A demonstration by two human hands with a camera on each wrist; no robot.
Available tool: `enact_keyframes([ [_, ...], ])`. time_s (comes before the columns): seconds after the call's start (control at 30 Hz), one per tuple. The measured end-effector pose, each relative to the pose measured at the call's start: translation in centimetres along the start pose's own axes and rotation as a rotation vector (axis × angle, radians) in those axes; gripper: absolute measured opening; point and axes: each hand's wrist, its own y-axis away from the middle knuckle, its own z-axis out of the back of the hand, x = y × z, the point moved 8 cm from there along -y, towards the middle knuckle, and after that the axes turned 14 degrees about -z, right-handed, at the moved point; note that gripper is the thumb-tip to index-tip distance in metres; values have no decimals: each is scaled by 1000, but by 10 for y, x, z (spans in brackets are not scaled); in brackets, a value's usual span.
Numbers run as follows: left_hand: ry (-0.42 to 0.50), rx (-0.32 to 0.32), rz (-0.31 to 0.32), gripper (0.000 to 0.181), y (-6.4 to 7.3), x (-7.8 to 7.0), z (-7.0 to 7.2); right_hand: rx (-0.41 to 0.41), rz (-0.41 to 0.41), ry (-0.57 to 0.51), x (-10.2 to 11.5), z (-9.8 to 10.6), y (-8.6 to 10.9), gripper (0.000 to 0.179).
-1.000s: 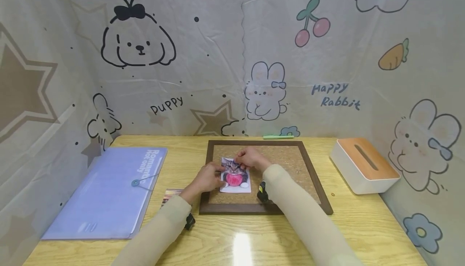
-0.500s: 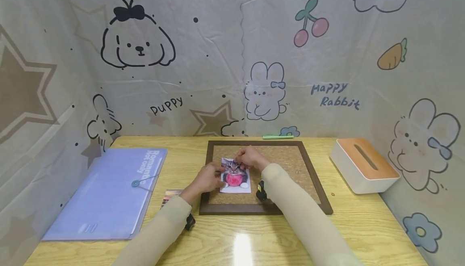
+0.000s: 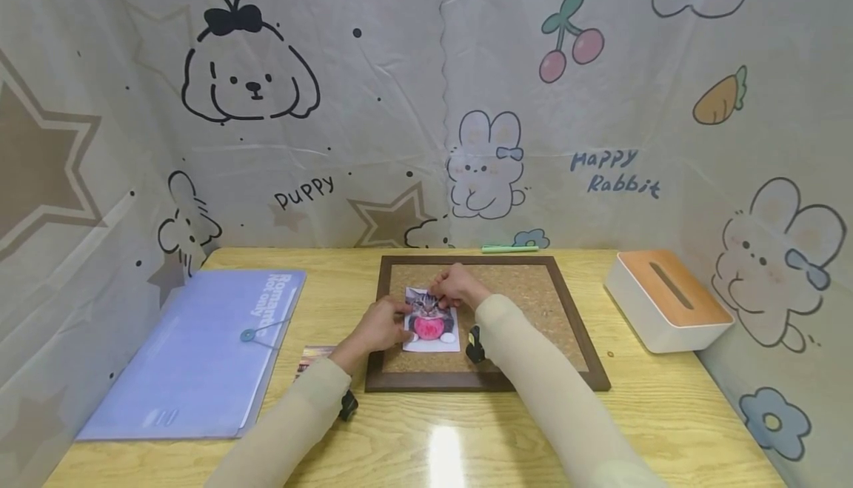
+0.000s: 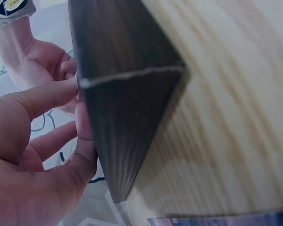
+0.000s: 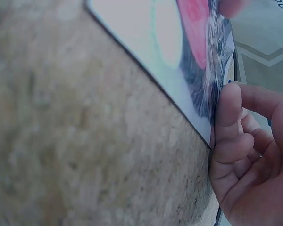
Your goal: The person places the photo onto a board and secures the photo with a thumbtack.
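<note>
A photo of a cat with a pink bib [image 3: 429,327] lies on the left part of a cork board [image 3: 526,310] with a dark wooden frame. My left hand [image 3: 381,326] holds down the photo's left side, fingers mostly straight. Seen from the left wrist, this hand [image 4: 42,141] reaches over the frame [image 4: 127,113]. My right hand [image 3: 461,287] is at the photo's upper edge, with thumb and index finger together. From the right wrist, its curled fingers [image 5: 226,120] pinch at that edge; a small dark speck shows by the index fingertip, and I cannot tell what it is.
A lilac document folder [image 3: 200,355] lies at the left. Another picture [image 3: 315,355] is partly under my left forearm. At the back edge is a green pen [image 3: 509,249]; a white tissue box with a wooden lid [image 3: 669,303] stands at the right. Printed curtain [image 3: 373,103] encloses the table.
Both hands keep their places on the photo, and the photo stays where it was. The head view has shifted very slightly.
</note>
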Motion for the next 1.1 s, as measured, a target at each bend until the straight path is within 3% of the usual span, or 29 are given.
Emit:
enact_keyframes([
  [0.8,12,0,22,48,0,0,2,-51,-2,45,3,-1,0,6],
  [1.1,20,5,42,49,1,-1,0,8,4,11,-1,1,3,7],
])
